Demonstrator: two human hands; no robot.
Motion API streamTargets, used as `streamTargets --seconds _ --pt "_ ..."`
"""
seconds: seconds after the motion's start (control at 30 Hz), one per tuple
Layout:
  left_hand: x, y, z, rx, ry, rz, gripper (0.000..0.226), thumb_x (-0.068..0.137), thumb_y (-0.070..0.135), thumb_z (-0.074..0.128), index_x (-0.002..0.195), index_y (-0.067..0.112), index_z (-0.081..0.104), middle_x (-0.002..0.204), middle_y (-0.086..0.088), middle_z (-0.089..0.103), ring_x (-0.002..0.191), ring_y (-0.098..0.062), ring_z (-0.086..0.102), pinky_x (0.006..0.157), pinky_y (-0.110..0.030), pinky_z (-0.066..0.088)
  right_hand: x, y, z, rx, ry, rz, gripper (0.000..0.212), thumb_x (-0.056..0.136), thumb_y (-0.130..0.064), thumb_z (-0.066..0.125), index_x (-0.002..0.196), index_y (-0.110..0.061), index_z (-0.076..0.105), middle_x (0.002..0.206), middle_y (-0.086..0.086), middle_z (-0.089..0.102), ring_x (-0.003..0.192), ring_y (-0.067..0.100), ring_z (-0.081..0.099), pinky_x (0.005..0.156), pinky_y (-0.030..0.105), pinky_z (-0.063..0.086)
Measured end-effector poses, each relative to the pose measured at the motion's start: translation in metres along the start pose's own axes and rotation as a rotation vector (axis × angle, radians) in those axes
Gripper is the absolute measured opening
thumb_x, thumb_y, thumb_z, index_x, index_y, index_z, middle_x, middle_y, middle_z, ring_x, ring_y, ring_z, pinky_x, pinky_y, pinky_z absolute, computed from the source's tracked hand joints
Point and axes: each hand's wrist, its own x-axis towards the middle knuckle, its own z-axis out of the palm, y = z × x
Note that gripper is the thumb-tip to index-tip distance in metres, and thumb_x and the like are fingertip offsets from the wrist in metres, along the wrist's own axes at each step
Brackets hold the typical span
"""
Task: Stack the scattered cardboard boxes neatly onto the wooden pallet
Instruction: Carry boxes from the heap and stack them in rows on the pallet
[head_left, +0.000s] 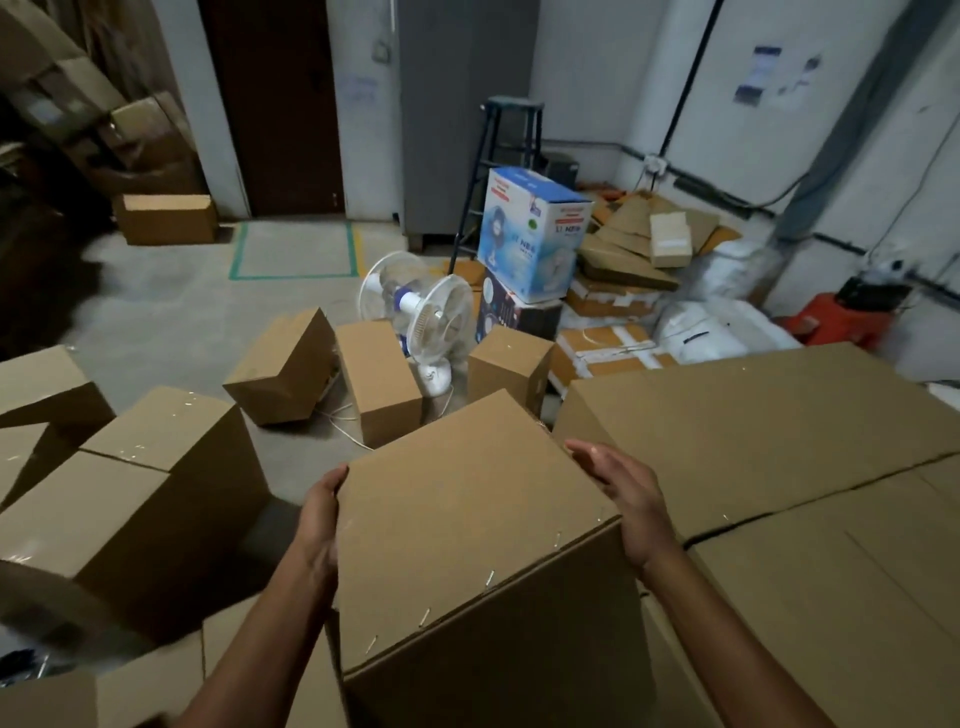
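I carry a stapled brown cardboard box (467, 525) in front of me, tilted with one corner pointing away. My left hand (319, 525) presses flat against its left side, the thumb on the top edge. On the right side, my right hand (623, 499) lies with straight fingers along the box's upper edge. Large flat-topped boxes (779, 431) sit directly to the right, forming a stack. The pallet itself is hidden.
Several loose boxes lie on the concrete floor: a pair at the left (140, 493), a tipped one (283, 366) and two upright ones (379, 379) ahead. A white table fan (421, 317) with a trailing cord stands among them. A blue fan carton (532, 234), stool and flattened cardboard fill the back.
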Motion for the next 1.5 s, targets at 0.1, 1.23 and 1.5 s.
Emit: streamTargets --seconds 0.1,1.23,1.5 --pt "-0.013 -0.016 0.024 0.012 -0.028 0.026 0.030 0.101 0.036 0.042 0.097 0.014 0.061 0.074 -0.008 0.064 0.067 -0.022 0.064 0.063 -0.033 0.057 -0.014 0.019 -0.009 -0.021 0.550 0.109 0.026 0.093 -0.022 0.053 0.078 -0.019 0.075 0.084 -0.001 0.073 0.088 0.025 0.067 0.071 0.030 0.045" --pt "-0.385 -0.491 0.189 1.174 -0.937 -0.382 0.050 0.108 0.048 0.030 0.129 0.015 0.062 0.127 -0.009 0.068 0.100 -0.019 0.071 0.082 -0.031 0.056 -0.605 0.038 -0.400 0.496 1.161 0.446 0.015 0.091 -0.021 0.072 0.083 -0.008 0.069 0.064 0.008 0.069 0.053 0.021 0.065 0.052 0.027 0.050" --pt "-0.392 -0.605 0.250 1.257 -0.853 -0.665 0.071 0.089 0.072 0.049 0.089 0.007 0.079 0.089 -0.017 0.075 0.072 -0.030 0.072 0.074 -0.039 0.055 -0.665 0.057 -0.454 0.458 1.183 0.335 0.020 0.083 -0.016 0.072 0.098 -0.008 0.062 0.080 0.014 0.051 0.063 0.023 0.052 0.056 0.027 0.039"
